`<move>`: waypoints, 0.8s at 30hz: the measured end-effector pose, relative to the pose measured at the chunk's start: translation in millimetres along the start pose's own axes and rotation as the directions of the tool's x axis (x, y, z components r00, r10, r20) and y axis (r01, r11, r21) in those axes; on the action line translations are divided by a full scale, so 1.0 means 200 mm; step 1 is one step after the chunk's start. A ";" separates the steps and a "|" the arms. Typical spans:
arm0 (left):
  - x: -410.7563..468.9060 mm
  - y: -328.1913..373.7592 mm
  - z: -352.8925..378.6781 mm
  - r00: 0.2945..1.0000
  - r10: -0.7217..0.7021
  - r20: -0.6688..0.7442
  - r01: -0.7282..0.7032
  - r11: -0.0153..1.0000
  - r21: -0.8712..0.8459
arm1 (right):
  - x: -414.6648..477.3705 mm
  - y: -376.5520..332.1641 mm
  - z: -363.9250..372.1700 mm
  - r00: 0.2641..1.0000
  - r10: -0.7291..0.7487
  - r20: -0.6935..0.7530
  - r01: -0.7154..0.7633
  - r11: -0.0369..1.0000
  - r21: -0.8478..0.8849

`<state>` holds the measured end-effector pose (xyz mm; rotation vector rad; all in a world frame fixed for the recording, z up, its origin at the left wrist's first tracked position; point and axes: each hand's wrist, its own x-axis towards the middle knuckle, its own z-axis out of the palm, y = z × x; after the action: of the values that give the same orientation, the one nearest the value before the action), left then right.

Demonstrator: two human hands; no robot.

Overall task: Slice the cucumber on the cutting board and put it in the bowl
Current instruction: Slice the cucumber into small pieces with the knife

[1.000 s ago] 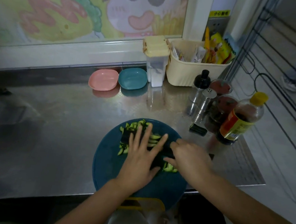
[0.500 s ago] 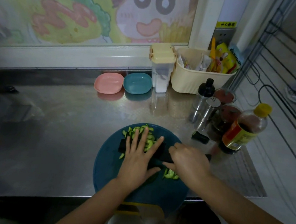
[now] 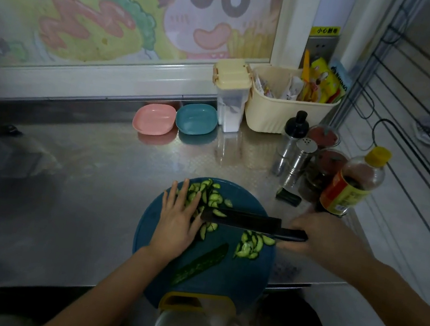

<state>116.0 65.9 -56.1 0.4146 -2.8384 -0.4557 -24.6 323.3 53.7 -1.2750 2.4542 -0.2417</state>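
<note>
- Well, far on the shiny steel counter (image 3: pixel 70 171), a pink bowl (image 3: pixel 154 119) and a blue bowl (image 3: pixel 196 118) stand side by side, smooth and shallow, well apart from the board. No slice is in them yet.
- The left hand (image 3: pixel 177 219) lies flat with straight fingers on the far heap of slices (image 3: pixel 209 193). I think it should keep its fingertips back from the blade.
- A long cucumber piece (image 3: pixel 202 263) lies uncut on the near part of the round blue cutting board (image 3: pixel 156 270). It is narrow and has dark, bumpy skin.
- The black knife (image 3: pixel 242 219) lies almost level across the board, so a slow, low push would gather the slices best.
- A second heap (image 3: pixel 251 245) of thin, pale half-moons lies just near the blade.
- The right hand (image 3: pixel 327 237), a little blurred, grips the handle.
</note>
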 end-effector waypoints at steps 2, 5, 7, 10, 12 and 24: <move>0.00 0.03 -0.02 0.999 -0.001 -0.049 -0.003 0.996 -0.092 | 0.00 0.03 0.00 1.000 0.005 -0.017 -0.005 1.000 -0.024; -0.01 0.10 -0.05 0.993 0.023 -0.119 -0.047 0.978 -0.203 | 0.02 0.03 0.01 0.999 -0.029 -0.041 0.026 0.996 -0.080; -0.04 0.18 -0.06 0.989 0.094 -0.117 -0.117 0.971 -0.209 | 0.04 0.02 0.03 0.997 -0.059 -0.056 0.050 0.988 -0.144; -0.07 0.24 -0.01 0.976 0.211 -0.058 -0.214 0.976 -0.048 | 0.07 0.00 0.05 0.992 -0.091 -0.090 0.073 0.980 -0.183; -0.08 0.22 0.02 0.984 0.172 -0.047 -0.171 0.985 0.023 | 0.08 -0.01 0.05 0.990 -0.104 -0.100 0.081 0.974 -0.213; -0.08 0.06 0.03 0.996 -0.057 -0.073 0.060 0.997 0.040 | -0.02 0.07 -0.02 0.988 0.117 -0.102 -0.109 0.990 0.086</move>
<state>127.0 83.7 -61.2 0.5129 -2.7765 -0.3849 -34.9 335.7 54.8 -1.1124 2.5685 -0.3833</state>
